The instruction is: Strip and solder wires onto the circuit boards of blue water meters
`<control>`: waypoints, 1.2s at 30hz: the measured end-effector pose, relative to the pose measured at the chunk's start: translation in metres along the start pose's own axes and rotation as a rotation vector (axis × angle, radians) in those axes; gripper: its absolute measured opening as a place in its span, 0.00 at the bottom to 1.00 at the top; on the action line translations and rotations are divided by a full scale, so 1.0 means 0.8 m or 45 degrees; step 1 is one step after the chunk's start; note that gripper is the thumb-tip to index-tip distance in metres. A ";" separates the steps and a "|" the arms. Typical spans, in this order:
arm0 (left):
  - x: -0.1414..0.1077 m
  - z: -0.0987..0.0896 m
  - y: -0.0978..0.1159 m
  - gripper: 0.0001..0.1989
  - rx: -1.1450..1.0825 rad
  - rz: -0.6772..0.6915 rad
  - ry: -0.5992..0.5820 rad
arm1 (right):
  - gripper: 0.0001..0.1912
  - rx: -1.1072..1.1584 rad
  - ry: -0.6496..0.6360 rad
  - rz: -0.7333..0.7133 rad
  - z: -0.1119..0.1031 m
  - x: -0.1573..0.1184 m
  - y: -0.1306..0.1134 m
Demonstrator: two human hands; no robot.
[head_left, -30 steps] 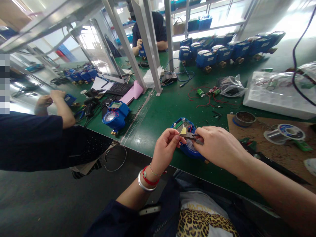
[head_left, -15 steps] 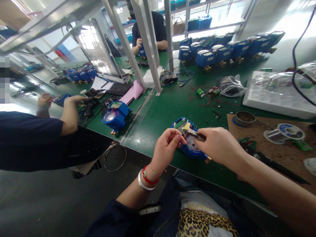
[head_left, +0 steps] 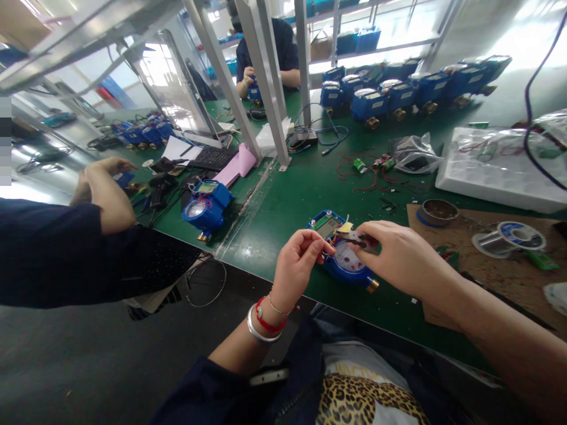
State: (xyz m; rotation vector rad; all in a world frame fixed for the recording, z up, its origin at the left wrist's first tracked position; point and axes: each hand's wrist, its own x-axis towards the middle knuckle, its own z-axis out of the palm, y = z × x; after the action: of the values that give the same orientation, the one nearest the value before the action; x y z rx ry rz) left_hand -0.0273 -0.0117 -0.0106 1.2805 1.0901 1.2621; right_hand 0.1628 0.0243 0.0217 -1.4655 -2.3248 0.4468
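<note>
A blue water meter (head_left: 349,257) lies open on the green bench in front of me, with its round dial, a small display and a brass fitting showing. Over its left side, my left hand (head_left: 303,254) is closed in a pinch on thin wires (head_left: 331,242). My right hand (head_left: 390,251) is wrapped round small wire cutters (head_left: 354,236), whose metal jaws point left at the wires. Close to the jaws, a yellow tag-like piece (head_left: 345,227) stands above the meter. My right fingers partly hide the dial.
Another blue meter (head_left: 207,206) stands to the left, near a co-worker's arm (head_left: 106,195). A solder spool (head_left: 509,239) and a round tin (head_left: 438,212) sit on brown board at right. Behind are a white foam tray (head_left: 496,183) and metal posts (head_left: 266,77).
My right hand and the cutters have shifted slightly right, showing more of the dial and display. The yellow piece has moved right too. My left hand stays nearly still. The co-worker's arms moved.
</note>
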 end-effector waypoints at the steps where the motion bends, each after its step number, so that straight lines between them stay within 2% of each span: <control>1: 0.000 0.000 0.000 0.08 -0.008 -0.007 0.001 | 0.10 -0.078 -0.004 -0.041 0.003 -0.002 -0.006; 4: 0.000 0.000 0.000 0.09 -0.024 -0.018 0.001 | 0.09 -0.185 -0.010 -0.081 0.008 -0.003 -0.013; 9: -0.001 -0.002 0.001 0.09 -0.019 -0.007 -0.008 | 0.08 -0.231 0.090 -0.075 0.006 0.003 -0.002; 12: -0.003 -0.005 0.007 0.09 0.116 0.045 0.033 | 0.05 -0.257 0.070 -0.130 0.003 0.002 0.000; 15: -0.003 -0.006 0.020 0.13 0.390 0.212 0.092 | 0.05 -0.284 0.024 -0.178 0.000 -0.003 -0.008; 17: -0.004 -0.004 0.030 0.09 0.507 0.330 0.100 | 0.06 -0.294 0.000 -0.200 -0.002 -0.008 -0.017; 19: -0.006 -0.002 0.039 0.04 0.532 0.430 0.123 | 0.05 -0.268 -0.019 -0.221 -0.005 -0.011 -0.023; 22: -0.014 -0.011 0.049 0.04 0.443 0.597 0.293 | 0.04 -0.136 -0.024 -0.195 -0.010 -0.015 -0.021; 24: -0.023 -0.033 0.051 0.04 0.465 0.582 0.368 | 0.06 0.106 -0.084 -0.050 -0.014 -0.016 -0.009; 25: -0.029 -0.048 0.050 0.06 0.557 0.507 0.335 | 0.09 0.307 -0.139 0.063 -0.015 -0.016 0.001; 27: -0.043 -0.086 0.045 0.10 0.942 0.227 0.123 | 0.12 0.884 -0.266 0.304 -0.018 -0.015 0.023; 29: -0.058 -0.123 0.036 0.15 1.379 -0.005 -0.130 | 0.12 1.554 -0.359 0.517 -0.020 -0.013 0.045; 31: -0.071 -0.150 0.025 0.14 1.647 -0.115 -0.166 | 0.09 2.086 -0.339 0.690 -0.021 -0.012 0.062; 32: -0.076 -0.158 0.021 0.12 1.718 -0.116 -0.141 | 0.08 2.249 -0.301 0.770 -0.022 -0.012 0.069; 34: -0.081 -0.158 0.014 0.05 1.743 -0.021 -0.087 | 0.10 2.374 -0.187 0.901 -0.023 -0.012 0.075; 36: -0.079 -0.143 0.013 0.09 1.647 0.152 -0.077 | 0.17 2.344 -0.116 0.951 -0.024 -0.013 0.075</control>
State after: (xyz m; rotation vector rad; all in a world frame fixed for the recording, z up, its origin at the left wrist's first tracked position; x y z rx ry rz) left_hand -0.1451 -0.0689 -0.0113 2.2981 1.9022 0.4728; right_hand 0.2235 0.0411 0.0110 -0.9966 -0.4243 2.0067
